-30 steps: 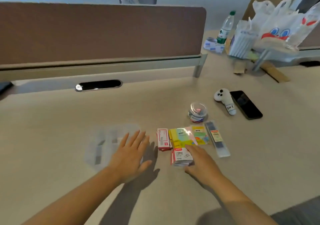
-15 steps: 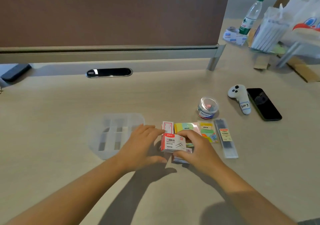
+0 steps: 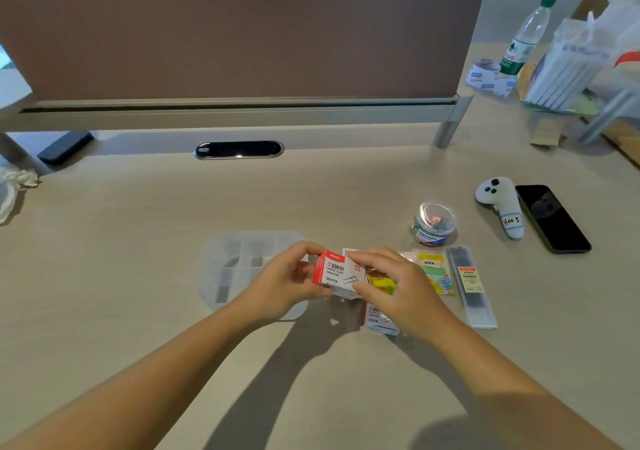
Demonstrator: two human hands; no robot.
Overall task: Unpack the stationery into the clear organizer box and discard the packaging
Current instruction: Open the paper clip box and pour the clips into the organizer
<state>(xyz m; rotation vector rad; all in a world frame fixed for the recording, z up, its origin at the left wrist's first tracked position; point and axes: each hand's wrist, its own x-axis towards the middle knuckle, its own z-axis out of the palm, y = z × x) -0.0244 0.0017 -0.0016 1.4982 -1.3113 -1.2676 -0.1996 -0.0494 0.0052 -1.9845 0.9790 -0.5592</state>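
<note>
Head view: both hands hold a red-and-white paper clip box (image 3: 337, 274) just above the desk (image 3: 138, 242) — the left hand (image 3: 287, 285) grips its left end, the right hand (image 3: 391, 283) pinches its right end; the clear organizer box (image 3: 235, 269) lies on the desk just left of them; a second paper clip box (image 3: 379, 321) lies under the right hand; sticky notes (image 3: 433, 269) and a lead refill case (image 3: 471, 283) lie to the right.

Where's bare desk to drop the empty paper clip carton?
Bare desk lies left of the clear organizer box, and between it and the black cable slot. Near edge under the forearms is bare too. Crowded right of the red-and-white paper clip box: sticky-note packs, long clear refill pack, round clear tub.
</note>
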